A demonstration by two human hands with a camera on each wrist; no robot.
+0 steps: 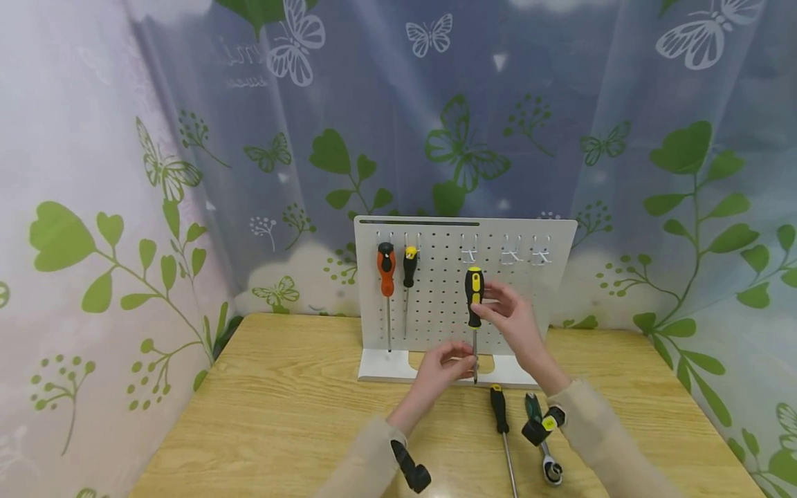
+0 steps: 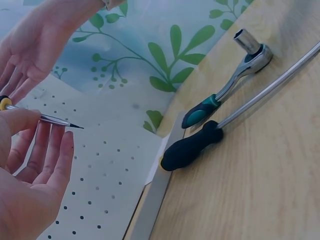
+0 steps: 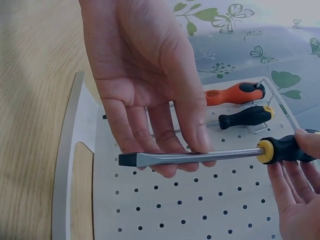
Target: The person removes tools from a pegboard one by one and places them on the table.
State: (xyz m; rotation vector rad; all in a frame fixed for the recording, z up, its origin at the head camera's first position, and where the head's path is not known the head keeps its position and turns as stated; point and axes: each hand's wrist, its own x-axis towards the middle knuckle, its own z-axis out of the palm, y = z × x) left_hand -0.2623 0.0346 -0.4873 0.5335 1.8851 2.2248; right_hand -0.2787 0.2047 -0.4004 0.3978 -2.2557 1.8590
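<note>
Head view: A black-and-yellow screwdriver [image 1: 475, 325] stands near upright before the pegboard [image 1: 445, 297], its butt just below one of the wire hooks [image 1: 470, 252]. The right hand [image 1: 507, 318] pinches the handle between thumb and bent fingers; the left hand [image 1: 438, 370] pinches the shaft low down. An orange screwdriver [image 1: 386, 270] and a black screwdriver [image 1: 409, 266] hang to the left. In my judgement the upper hand should set the height and the lower one only steady the shaft, keeping it plumb.

Left wrist view: The left thumb presses the shaft against partly curled fingers, the point projecting past them. The handle is mostly out of frame. A loose screwdriver [image 2: 192, 145] and a ratchet wrench [image 2: 230, 77] lie on the table [image 2: 260, 170]; sleeves should be kept off both.

Right wrist view: The flat blade tip [image 3: 129, 159] extends beyond the left fingers. The right thumb bears on the handle, fingers behind. A light pinch is advised, clear of the blade edge.
</note>
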